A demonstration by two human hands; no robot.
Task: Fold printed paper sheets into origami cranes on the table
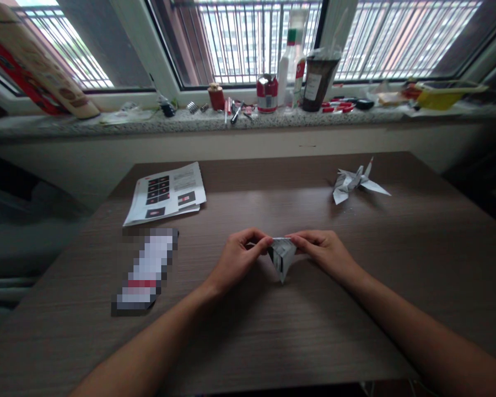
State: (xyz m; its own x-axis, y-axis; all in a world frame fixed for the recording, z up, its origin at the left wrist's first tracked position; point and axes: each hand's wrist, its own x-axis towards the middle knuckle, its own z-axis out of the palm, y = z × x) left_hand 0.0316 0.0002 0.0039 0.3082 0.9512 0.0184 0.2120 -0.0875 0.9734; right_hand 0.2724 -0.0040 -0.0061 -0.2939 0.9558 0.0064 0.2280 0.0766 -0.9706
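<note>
A small folded paper piece [281, 257], grey-white with dark print, lies at the middle of the brown wooden table [273, 331] with its point toward me. My left hand [242, 253] pinches its upper left corner with closed fingers. My right hand [320, 251] pinches the upper right corner the same way. Both forearms reach in from the bottom edge.
A finished paper crane [355, 182] stands at the back right of the table. Printed sheets [167, 194] lie at the back left, a blurred flat object [146, 270] in front of them. The window sill [107, 122] carries a red can [267, 92], bottles, a dark cup and small tools.
</note>
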